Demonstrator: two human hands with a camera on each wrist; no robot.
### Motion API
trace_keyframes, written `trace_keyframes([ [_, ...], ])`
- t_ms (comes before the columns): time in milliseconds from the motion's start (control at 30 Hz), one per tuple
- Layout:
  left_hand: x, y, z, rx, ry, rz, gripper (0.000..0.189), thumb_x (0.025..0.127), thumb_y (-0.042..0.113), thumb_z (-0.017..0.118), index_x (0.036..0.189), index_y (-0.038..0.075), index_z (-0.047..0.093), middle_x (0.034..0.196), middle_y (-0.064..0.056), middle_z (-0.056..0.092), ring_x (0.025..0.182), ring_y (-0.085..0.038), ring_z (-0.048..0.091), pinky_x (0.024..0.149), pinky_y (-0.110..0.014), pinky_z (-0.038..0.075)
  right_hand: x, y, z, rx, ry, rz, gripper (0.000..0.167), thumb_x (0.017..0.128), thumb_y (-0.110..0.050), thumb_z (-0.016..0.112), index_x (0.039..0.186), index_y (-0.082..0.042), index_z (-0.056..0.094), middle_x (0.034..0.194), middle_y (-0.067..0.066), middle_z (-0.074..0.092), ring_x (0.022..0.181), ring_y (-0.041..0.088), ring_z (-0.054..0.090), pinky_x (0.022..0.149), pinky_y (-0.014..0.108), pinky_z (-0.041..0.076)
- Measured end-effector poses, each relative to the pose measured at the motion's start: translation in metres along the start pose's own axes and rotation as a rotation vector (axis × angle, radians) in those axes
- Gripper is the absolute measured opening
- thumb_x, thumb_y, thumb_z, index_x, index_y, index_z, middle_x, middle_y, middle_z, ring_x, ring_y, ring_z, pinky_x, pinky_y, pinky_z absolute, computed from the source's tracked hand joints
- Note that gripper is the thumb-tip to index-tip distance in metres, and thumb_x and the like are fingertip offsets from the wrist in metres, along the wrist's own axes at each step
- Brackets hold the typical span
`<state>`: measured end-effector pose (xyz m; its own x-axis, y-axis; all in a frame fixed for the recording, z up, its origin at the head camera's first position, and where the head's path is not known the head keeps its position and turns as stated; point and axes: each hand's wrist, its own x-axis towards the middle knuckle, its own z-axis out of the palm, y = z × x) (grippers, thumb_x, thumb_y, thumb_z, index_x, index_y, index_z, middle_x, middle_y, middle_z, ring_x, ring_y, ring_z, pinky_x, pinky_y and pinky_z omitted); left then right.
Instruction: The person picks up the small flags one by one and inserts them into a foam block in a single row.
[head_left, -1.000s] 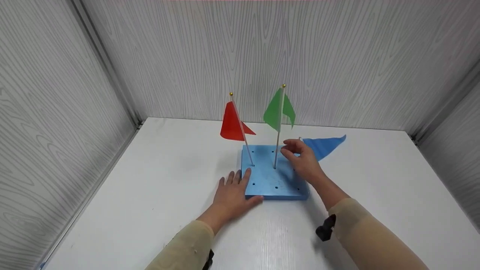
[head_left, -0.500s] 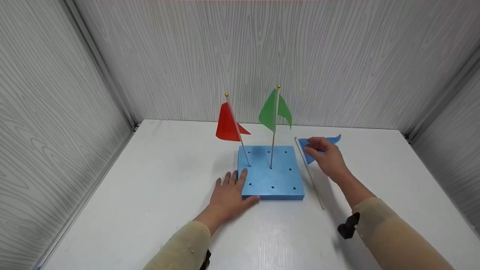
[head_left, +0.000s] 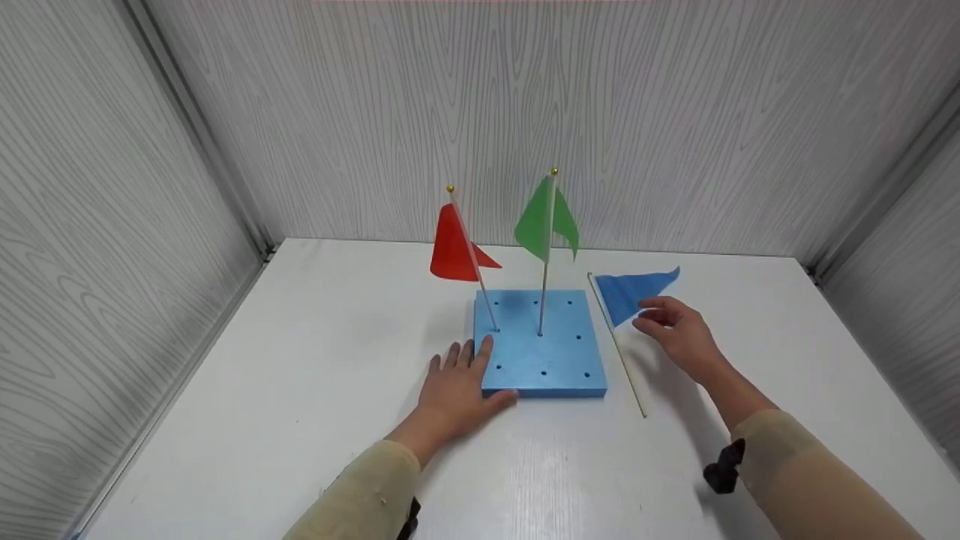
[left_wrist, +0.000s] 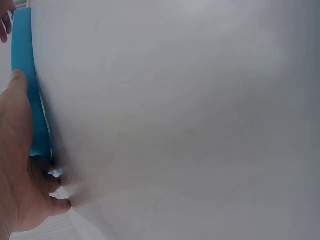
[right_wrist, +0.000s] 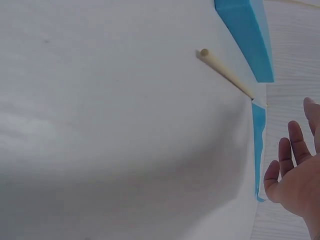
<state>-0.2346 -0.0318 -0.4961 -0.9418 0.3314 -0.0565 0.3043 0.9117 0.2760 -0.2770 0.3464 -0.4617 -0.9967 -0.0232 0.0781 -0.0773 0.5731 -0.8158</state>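
A light-blue board (head_left: 517, 352) with several small holes lies on the table. My left hand (head_left: 454, 394) rests on its left front corner, fingers spread, the thumb along the front edge; the left wrist view shows the thumb against the board's side (left_wrist: 30, 110). A red flag (head_left: 453, 247) leans left from one hole, and a green flag (head_left: 534, 221) stands nearly upright in another. Right of the board a blue flag (head_left: 628, 294) lies on the table, its wooden stick (head_left: 628, 371) pointing toward me. My right hand (head_left: 686, 337) hovers beside the blue cloth, fingers loosely bent, holding nothing.
The white table (head_left: 337, 322) reaches to a grey wood-grain back wall (head_left: 360, 120). Similar panels stand at the left (head_left: 97, 225) and right (head_left: 922, 315). Both flags in the board rise well above it.
My right hand has moved right and toward me, from beside the green flag's stick, past the blue flag. The left hand stays on the board. The view has shifted slightly.
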Motion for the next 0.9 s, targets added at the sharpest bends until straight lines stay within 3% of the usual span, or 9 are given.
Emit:
trace_keyframes([
  [167, 0.0, 0.0, 0.0, -0.001, 0.001, 0.006, 0.102, 0.096, 0.079, 0.05, 0.172, 0.02, 0.015, 0.174, -0.016, 0.026, 0.159, -0.041, 0.024, 0.125, -0.064, 0.021, -0.005, 0.009, 0.002, -0.015, -0.037, 0.044, 0.047, 0.106, -0.026, 0.07, 0.147, -0.005, 0.059, 0.135, 0.019, 0.067, 0.126, 0.034, 0.061, 0.104, 0.038, 0.05],
  [467, 0.001, -0.002, 0.0, 0.005, -0.003, -0.002, 0.102, 0.096, 0.078, 0.05, 0.172, 0.019, 0.015, 0.174, -0.017, 0.026, 0.159, -0.041, 0.024, 0.125, -0.064, 0.022, -0.009, 0.017, 0.009, -0.02, -0.111, 0.066, 0.052, 0.104, -0.029, 0.073, 0.148, -0.008, 0.057, 0.126, 0.015, 0.07, 0.111, 0.028, 0.062, 0.087, 0.029, 0.052],
  [900, 0.002, -0.001, 0.0, 0.004, -0.011, -0.004, 0.102, 0.097, 0.079, 0.049, 0.173, 0.02, 0.013, 0.175, -0.015, 0.023, 0.16, -0.04, 0.022, 0.126, -0.063, 0.019, -0.011, 0.019, 0.024, -0.09, -0.137, 0.1, 0.042, 0.103, -0.027, 0.073, 0.142, -0.014, 0.062, 0.118, 0.01, 0.066, 0.109, 0.029, 0.058, 0.095, 0.035, 0.052],
])
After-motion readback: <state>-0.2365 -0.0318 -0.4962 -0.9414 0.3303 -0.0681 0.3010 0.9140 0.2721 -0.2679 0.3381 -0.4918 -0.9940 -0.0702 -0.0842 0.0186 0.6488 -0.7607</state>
